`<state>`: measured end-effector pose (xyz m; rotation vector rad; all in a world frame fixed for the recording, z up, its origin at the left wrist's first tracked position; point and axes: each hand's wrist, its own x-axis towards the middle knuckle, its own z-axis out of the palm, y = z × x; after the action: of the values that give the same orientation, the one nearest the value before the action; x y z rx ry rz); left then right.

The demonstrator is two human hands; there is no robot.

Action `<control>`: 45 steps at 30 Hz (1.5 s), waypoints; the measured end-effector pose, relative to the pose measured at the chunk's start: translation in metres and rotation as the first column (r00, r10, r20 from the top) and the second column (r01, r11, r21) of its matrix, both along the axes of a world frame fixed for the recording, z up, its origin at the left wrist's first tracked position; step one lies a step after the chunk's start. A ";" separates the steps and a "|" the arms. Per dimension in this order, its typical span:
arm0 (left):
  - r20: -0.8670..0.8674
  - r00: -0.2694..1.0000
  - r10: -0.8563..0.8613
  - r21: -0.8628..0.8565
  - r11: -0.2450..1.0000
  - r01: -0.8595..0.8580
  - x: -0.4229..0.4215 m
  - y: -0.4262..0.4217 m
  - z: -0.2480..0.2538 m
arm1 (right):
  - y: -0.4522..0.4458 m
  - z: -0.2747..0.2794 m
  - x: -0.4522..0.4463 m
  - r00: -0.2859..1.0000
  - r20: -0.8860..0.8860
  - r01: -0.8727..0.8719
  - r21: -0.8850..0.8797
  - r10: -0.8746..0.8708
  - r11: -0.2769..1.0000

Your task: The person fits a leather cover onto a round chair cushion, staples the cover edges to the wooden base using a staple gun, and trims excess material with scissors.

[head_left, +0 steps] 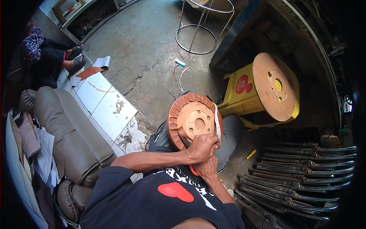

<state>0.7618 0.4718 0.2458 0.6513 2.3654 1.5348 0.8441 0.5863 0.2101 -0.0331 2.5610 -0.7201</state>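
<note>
A round stool seat lies on my lap, its brown cover point(174, 119) gathered in pleats around a wooden disc point(199, 110) with several holes. My left hand point(203, 148) is closed at the seat's near edge, and what it grips is hidden. Just below it, touching, my right hand point(207, 167) is closed too, its contents hidden. An orange piece point(193, 170) shows beside the right hand. A dark pointed tool part point(183, 140) lies over the cover, left of my left hand. Along the seat's right side runs a white strip point(218, 124).
A yellow stool point(238, 105) holds a wooden disc point(263, 89) at right. Metal legs point(305, 173) are stacked below, near a yellow screwdriver point(251, 154). Grey cushions point(66, 129) lie left. A seated person point(45, 57) is upper left; a metal frame point(196, 26) stands ahead.
</note>
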 end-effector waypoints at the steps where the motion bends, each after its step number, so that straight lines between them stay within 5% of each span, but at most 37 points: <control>1: 0.027 1.000 0.009 0.020 1.000 -0.010 -0.004 0.000 0.001 | 0.003 -0.015 0.003 0.999 0.023 -0.035 -0.004 0.035 0.999; 6: -0.023 1.000 0.017 0.015 1.000 -0.016 0.001 0.016 -0.017 | -0.005 0.021 0.008 0.988 -0.121 0.080 -0.134 -0.096 0.988; 8: -0.024 0.999 -0.047 -0.010 0.999 0.047 0.007 0.030 -0.037 | 0.001 0.013 0.010 0.990 -0.060 0.118 -0.170 -0.130 0.978; 9: -0.068 0.992 0.107 0.003 0.994 -0.107 0.011 0.033 -0.029 | 0.003 0.004 0.007 0.989 -0.020 0.138 -0.180 -0.144 0.974; 12: -0.017 0.993 0.119 0.080 0.990 -0.118 -0.004 0.032 -0.028 | 0.013 -0.012 0.003 0.979 0.072 0.200 -0.176 -0.189 0.964; 15: -0.020 0.999 0.025 0.178 0.984 -0.021 -0.018 0.053 -0.016 | 0.016 -0.015 -0.008 0.974 0.116 0.214 -0.176 -0.195 0.961; 16: 0.006 0.989 -0.150 0.120 0.982 0.148 -0.018 0.059 -0.007 | 0.016 -0.015 -0.012 0.974 0.121 0.209 -0.179 -0.189 0.961; 19: -0.094 0.973 0.209 0.517 0.846 -0.132 -0.036 0.041 0.047 | 0.019 -0.016 -0.024 0.977 0.138 0.189 -0.204 -0.163 0.960; 21: 0.032 0.908 0.418 0.639 0.690 -0.340 -0.069 0.007 0.061 | 0.016 -0.019 -0.030 0.979 0.150 0.170 -0.217 -0.139 0.961; 23: -0.133 0.800 0.584 0.424 0.763 -0.487 -0.106 -0.034 0.029 | 0.014 -0.020 -0.036 0.979 0.165 0.157 -0.237 -0.119 0.959; 24: -0.376 0.701 0.605 0.121 0.783 -0.610 -0.124 -0.053 -0.005 | 0.013 -0.022 -0.039 0.981 0.169 0.140 -0.247 -0.100 0.959; 25: -0.601 0.611 0.515 -0.171 0.664 -0.728 -0.135 -0.075 -0.037 | 0.013 -0.023 -0.042 0.980 0.177 0.133 -0.254 -0.089 0.958; 27: -0.379 0.668 0.640 -0.412 0.530 -0.742 -0.114 -0.112 -0.063 | 0.014 -0.023 -0.050 0.978 0.191 0.137 -0.271 -0.086 0.953; 29: -0.041 0.688 0.725 -0.616 0.524 -0.588 -0.078 -0.133 -0.060 | 0.017 -0.025 -0.060 0.975 0.201 0.150 -0.283 -0.094 0.947; 31: 0.518 0.615 0.595 -0.406 0.804 -0.435 -0.066 -0.175 -0.059 | 0.019 -0.024 -0.070 0.971 0.211 0.175 -0.285 -0.116 0.943; 35: 0.248 0.642 0.726 -0.265 0.688 -0.676 -0.042 -0.188 -0.102 | 0.018 -0.025 -0.093 0.962 0.226 0.218 -0.294 -0.154 0.931; 38: 0.175 0.746 0.642 0.112 0.740 -0.663 -0.038 -0.195 -0.107 | 0.014 -0.024 -0.108 0.960 0.217 0.237 -0.290 -0.178 0.927; 45: 0.175 0.891 0.420 0.120 0.889 -0.443 -0.054 -0.216 -0.060 | 0.000 -0.023 -0.133 0.959 0.189 0.261 -0.284 -0.213 0.923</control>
<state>0.7075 0.2554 0.1857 0.0234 2.4018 1.8871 0.7113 0.5868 0.1873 0.2288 2.3054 -1.1616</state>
